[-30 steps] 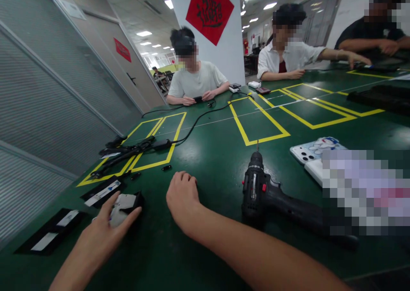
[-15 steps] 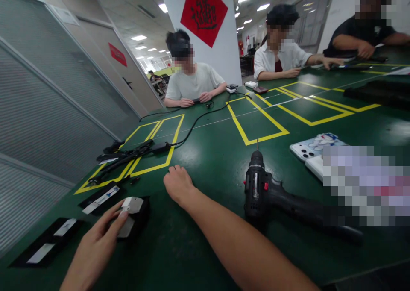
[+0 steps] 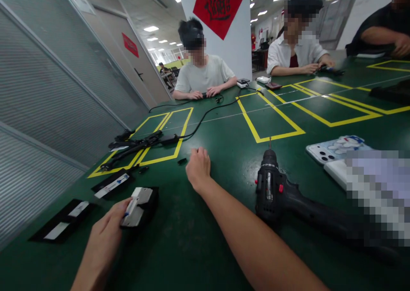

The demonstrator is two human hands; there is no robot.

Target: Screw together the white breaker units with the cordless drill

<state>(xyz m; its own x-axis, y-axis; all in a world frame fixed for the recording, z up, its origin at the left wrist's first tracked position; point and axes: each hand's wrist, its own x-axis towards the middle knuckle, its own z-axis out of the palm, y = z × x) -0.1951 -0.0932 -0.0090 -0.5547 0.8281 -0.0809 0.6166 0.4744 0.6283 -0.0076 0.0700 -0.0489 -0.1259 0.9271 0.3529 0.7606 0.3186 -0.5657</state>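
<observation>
My left hand (image 3: pixel 107 233) rests low on the green table (image 3: pixel 221 154), its fingers closed on the near edge of a small black and white device (image 3: pixel 141 203). My right hand (image 3: pixel 198 168) reaches forward across the table with its fingers curled down onto the surface. It lies just right of a small black part (image 3: pixel 182 161) near the yellow tape. I cannot make out anything inside the right fingers. A black cordless drill (image 3: pixel 278 192) lies on its side to the right of my right forearm, bit pointing away.
Two flat black pieces with white labels (image 3: pixel 112 184) (image 3: pixel 62 225) lie at the left. A black cable and tools (image 3: pixel 141 143) cross a yellow taped box. Phones (image 3: pixel 336 150) lie at the right. Three people sit along the far side of the table.
My right hand has moved forward towards the small black part. My left hand has shifted from lying over the device to gripping its near edge, and the device has been turned.
</observation>
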